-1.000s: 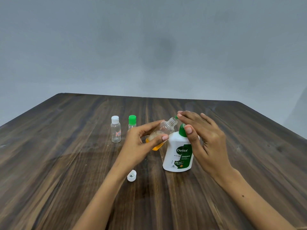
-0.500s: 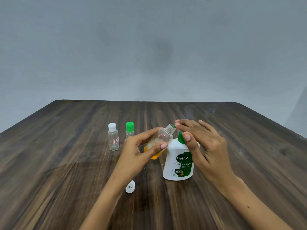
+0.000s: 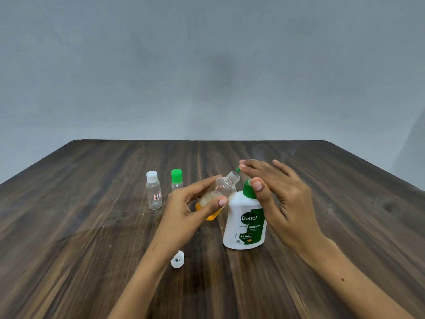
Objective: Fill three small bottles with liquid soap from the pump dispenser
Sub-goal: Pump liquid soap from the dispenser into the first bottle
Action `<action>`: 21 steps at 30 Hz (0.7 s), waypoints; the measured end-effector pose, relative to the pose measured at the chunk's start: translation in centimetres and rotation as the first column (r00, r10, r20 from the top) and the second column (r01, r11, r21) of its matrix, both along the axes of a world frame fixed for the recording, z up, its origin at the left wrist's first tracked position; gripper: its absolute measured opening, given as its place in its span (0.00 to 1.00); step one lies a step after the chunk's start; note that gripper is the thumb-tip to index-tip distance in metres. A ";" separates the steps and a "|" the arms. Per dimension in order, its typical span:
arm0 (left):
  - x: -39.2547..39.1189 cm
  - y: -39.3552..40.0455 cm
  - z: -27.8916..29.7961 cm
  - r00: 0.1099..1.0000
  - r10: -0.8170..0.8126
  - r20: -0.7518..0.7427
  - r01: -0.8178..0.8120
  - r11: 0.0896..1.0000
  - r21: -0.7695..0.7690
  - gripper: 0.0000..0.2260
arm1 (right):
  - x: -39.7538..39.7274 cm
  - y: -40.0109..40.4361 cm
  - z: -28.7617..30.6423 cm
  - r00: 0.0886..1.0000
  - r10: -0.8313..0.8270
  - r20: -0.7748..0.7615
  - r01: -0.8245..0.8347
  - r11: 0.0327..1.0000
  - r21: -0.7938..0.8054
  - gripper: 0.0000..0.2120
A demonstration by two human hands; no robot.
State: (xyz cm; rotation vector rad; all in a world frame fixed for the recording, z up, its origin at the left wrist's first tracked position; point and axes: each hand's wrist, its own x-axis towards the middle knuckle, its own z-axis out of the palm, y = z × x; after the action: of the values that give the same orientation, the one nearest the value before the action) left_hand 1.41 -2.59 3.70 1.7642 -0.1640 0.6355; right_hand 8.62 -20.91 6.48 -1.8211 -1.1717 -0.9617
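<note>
My left hand grips a small clear bottle, tilted with its open neck just under the green pump spout. Orange soap fills the bottle's lower part. The white Dettol pump dispenser stands upright at the table's middle. My right hand rests over its green pump head, fingers on top and thumb at the collar. Two more small clear bottles stand upright at the left: one with a white cap, one with a green cap partly behind my left hand.
A loose white cap lies on the dark wooden table near my left forearm. The table's far edge meets a plain grey wall.
The view has shifted a little, so everything sits lower in frame. Both hands keep the same hold on bottle and pump; my right fingers have lifted slightly on the pump head.
</note>
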 end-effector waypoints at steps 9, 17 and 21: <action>-0.2 -0.1 0.1 1.000 -0.002 0.007 0.002 1.000 0.001 0.21 | -0.1 0.1 -0.4 1.000 -0.004 -0.002 0.004 1.000 0.017 0.26; -0.1 0.0 0.1 1.000 0.009 -0.008 -0.009 1.000 0.011 0.22 | -0.4 -0.1 -0.4 1.000 -0.010 -0.021 0.010 1.000 -0.014 0.25; -0.1 0.0 0.0 1.000 0.007 -0.011 -0.007 1.000 0.009 0.22 | -0.5 0.0 0.0 1.000 -0.011 -0.024 0.011 1.000 -0.023 0.26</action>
State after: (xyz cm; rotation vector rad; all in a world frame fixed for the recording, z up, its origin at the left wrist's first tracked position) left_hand 1.29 -2.59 3.72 1.7777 -0.1532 0.6310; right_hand 8.17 -20.91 6.45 -1.8542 -1.1639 -0.9338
